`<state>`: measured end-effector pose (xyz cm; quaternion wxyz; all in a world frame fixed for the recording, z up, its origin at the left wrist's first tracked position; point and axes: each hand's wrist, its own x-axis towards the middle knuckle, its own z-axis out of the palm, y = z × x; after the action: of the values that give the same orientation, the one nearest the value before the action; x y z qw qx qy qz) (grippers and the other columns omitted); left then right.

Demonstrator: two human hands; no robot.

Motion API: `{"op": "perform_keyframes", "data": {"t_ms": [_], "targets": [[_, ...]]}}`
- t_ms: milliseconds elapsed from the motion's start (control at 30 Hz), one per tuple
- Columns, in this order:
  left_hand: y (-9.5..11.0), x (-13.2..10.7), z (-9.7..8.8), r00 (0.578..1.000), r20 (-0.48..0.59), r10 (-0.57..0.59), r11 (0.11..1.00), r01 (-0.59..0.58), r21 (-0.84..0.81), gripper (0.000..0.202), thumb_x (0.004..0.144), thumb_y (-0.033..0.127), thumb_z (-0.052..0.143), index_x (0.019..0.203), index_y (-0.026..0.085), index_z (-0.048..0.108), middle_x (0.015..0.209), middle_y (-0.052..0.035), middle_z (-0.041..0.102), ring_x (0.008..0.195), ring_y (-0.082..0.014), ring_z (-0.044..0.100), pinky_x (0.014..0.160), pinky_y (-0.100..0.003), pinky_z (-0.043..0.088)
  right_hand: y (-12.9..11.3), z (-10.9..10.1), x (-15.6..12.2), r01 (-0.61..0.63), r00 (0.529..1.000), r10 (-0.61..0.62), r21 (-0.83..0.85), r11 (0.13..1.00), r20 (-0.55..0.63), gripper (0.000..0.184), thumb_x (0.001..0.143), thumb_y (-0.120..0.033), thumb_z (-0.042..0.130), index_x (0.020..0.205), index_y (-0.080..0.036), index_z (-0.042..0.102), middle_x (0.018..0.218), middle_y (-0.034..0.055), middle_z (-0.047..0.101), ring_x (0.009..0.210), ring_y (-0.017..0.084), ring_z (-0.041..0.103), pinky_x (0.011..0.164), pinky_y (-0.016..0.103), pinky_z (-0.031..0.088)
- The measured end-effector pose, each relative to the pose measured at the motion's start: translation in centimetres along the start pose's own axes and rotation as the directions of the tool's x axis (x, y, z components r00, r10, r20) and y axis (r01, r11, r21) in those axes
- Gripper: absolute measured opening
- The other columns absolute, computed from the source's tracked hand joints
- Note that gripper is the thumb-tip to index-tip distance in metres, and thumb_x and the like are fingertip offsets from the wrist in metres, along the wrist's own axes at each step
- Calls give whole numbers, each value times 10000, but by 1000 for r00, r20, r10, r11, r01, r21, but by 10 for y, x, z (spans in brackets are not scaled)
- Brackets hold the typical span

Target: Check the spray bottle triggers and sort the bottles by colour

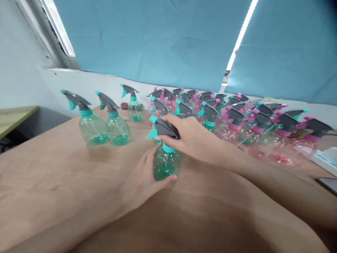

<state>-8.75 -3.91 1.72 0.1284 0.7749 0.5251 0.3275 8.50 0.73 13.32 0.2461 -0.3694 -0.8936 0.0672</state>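
Observation:
Between my hands stands a clear green spray bottle (166, 167) with a grey and turquoise trigger head, upright at the middle of the view. My left hand (147, 175) is wrapped round its lower body, with the thumb in front. From the right, my right hand (184, 135) grips the grey trigger head, fingers over its back. Left of it, two more green spray bottles (93, 128) (118, 129) stand close together. A third green bottle (135, 109) is set further back.
Many pink and green spray bottles (233, 121) crowd the back right of the wooden table (65, 182). A white box (326, 158) and a dark flat device (329, 183) lie at the right edge. Blue sheeting (158, 42) covers the window behind.

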Motion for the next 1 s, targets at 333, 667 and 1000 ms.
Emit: {"op": "perform_keyframes", "data": {"t_ms": [333, 667, 1000], "targets": [[59, 31, 52, 972, 204, 117, 970, -68, -232, 811, 813, 505, 712, 1432, 290, 234, 1455, -104, 385, 1316, -326, 400, 1045, -518, 371, 75, -50, -88, -147, 976, 52, 459, 876, 212, 344, 763, -446, 714, 1020, -264, 575, 973, -2, 648, 954, 228, 609, 715, 316, 490], [96, 55, 98, 932, 239, 271, 932, -192, -306, 872, 774, 502, 754, 1435, 265, 237, 1453, -120, 368, 1331, -341, 368, 1059, -516, 357, 105, -37, -120, -185, 972, 233, 640, 745, 10, 371, 745, -399, 738, 1059, -277, 583, 817, -14, 612, 744, 190, 602, 586, 316, 495], [94, 58, 105, 926, 265, 269, 944, -199, -262, 930, 752, 618, 723, 1425, 229, 215, 1419, -158, 393, 1313, -364, 374, 1045, -548, 353, 101, -27, -111, -155, 938, 333, 747, 647, -94, 147, 835, -331, 632, 945, -236, 611, 842, -11, 648, 681, 142, 592, 586, 266, 478]]}}
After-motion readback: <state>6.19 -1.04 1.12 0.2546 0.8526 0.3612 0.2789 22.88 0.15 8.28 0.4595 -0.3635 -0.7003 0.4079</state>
